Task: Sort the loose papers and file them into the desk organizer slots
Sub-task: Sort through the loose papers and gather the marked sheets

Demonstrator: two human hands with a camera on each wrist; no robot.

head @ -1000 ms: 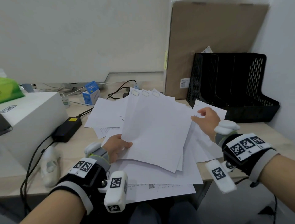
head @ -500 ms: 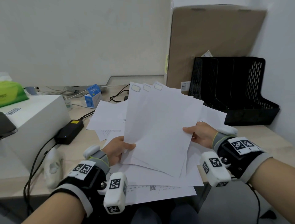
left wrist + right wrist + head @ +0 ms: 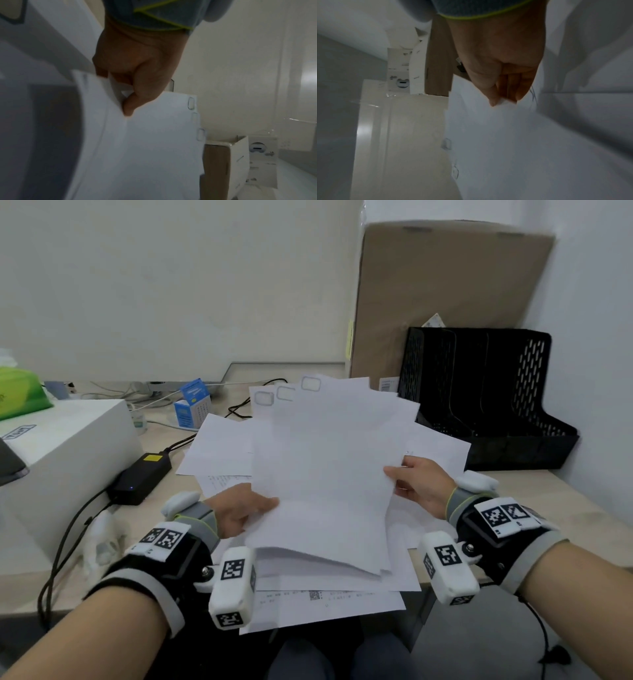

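A fanned sheaf of white papers (image 3: 322, 460) is lifted off the desk, each sheet with a small box printed at its top corner. My left hand (image 3: 246, 511) pinches the sheaf's left edge, thumb on top (image 3: 128, 106). My right hand (image 3: 414, 484) pinches the right edge (image 3: 498, 97). More loose papers (image 3: 329, 601) lie flat on the desk under the sheaf, some overhanging the front edge. The black mesh desk organizer (image 3: 486, 405) stands at the back right, its slots seemingly empty.
A tall cardboard sheet (image 3: 445, 296) leans on the wall behind the organizer. A white box (image 3: 65, 446), a black power adapter (image 3: 140, 477) with cables, a small blue carton (image 3: 193, 409) and a green tissue pack (image 3: 20, 395) lie on the left.
My right hand left the papers on the desk and took hold of the sheaf's right edge. The sheaf has risen and turned more upright between both hands.
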